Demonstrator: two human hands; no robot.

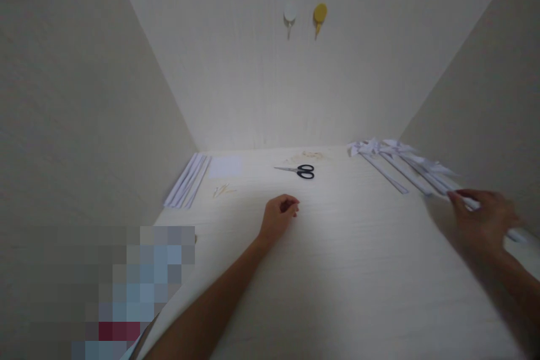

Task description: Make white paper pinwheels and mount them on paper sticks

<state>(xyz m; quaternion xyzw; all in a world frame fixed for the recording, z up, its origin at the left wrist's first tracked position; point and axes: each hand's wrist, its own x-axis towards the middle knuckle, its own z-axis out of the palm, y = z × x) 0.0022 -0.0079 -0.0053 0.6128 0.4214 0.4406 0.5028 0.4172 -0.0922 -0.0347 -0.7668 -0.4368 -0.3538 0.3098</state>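
My left hand (279,215) hovers over the middle of the table, fingers curled in with nothing visible in them. At the right, my right hand (485,214) has its thumb and fingers around a white paper stick (515,235), which lies partly hidden beneath it. Beside that hand lie several more white paper sticks (390,175), slanting, with pointed folded-paper tops (371,147) at their far ends. Black-handled scissors (304,171) rest beyond my left hand, blades pointing left.
Several plain white paper sticks (188,181) lie at the left edge, near a white paper sheet (226,166). Small thin pieces (224,190) and tan bits (312,154) lie on the white table (337,270). A white hook (289,12) and a yellow hook (320,13) are on the back wall.
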